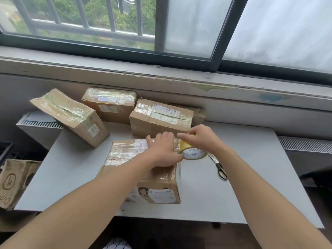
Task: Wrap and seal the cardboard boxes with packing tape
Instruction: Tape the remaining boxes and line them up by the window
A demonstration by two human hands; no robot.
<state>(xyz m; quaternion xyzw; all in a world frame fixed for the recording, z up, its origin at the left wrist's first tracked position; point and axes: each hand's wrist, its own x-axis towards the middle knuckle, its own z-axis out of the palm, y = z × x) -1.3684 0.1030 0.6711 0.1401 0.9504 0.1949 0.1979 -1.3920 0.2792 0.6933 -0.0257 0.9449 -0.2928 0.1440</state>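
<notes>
On the tabletop [233, 194], the cardboard box [158, 178] lies nearest me, my left grip [163, 151] flat-fingered and pressing its far top. Just right of the box, my right grip [199, 139] curls round the tape roll [193, 152]. I judge a strip is being laid. Cutting comes next, and the scissors [218, 166] lie further right of the box. Sealed boxes [159, 117] stand behind it.

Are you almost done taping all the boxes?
Done: the boxes at the back already shine with tape. In hand: the left hand presses the near box while the right hand holds the tape roll at its right edge. Left: probably cutting with the scissors; its front end looks mostly bare.
</notes>
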